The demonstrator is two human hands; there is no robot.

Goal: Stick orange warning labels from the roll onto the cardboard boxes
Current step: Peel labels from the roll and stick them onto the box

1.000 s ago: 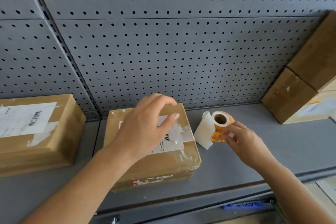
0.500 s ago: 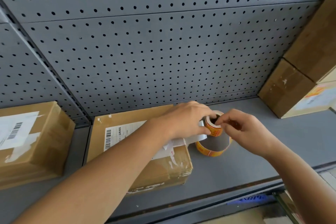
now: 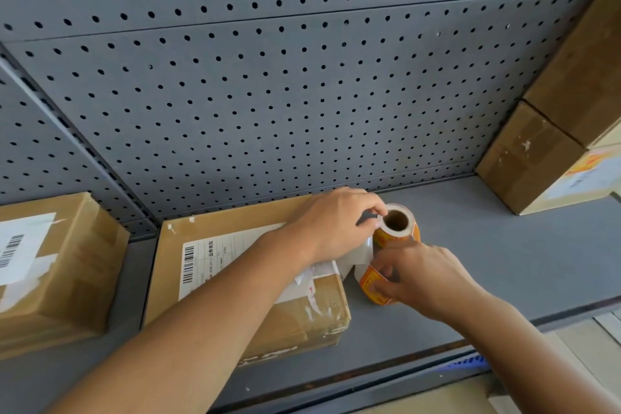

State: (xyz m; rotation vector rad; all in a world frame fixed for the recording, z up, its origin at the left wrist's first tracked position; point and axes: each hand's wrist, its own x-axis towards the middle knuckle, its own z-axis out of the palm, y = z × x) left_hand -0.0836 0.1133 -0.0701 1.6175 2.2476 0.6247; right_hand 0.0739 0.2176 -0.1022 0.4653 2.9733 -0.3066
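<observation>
Grey pegboard (image 3: 268, 94) is backing the shelf (image 3: 487, 262); the orange label roll (image 3: 398, 228), brown core showing, is standing beside the middle box (image 3: 242, 279); left hand (image 3: 332, 225) is pinching its rim; right hand (image 3: 420, 276) is pinching one orange label (image 3: 369, 286) on white backing; four cardboard boxes are visible: one at the left edge (image 3: 57, 272), two stacked at the right (image 3: 537, 158).

Grey metal shelf (image 3: 470, 245) backed by a perforated grey panel (image 3: 268, 94). On it, from left: a cardboard box (image 3: 67, 279) with a white barcode label, cut off by the frame edge; a second cardboard box (image 3: 235, 279) in the middle, also carrying a barcode label; at far right, two stacked boxes (image 3: 537, 158) against the panel. Bare shelf surface between middle and right boxes.
</observation>
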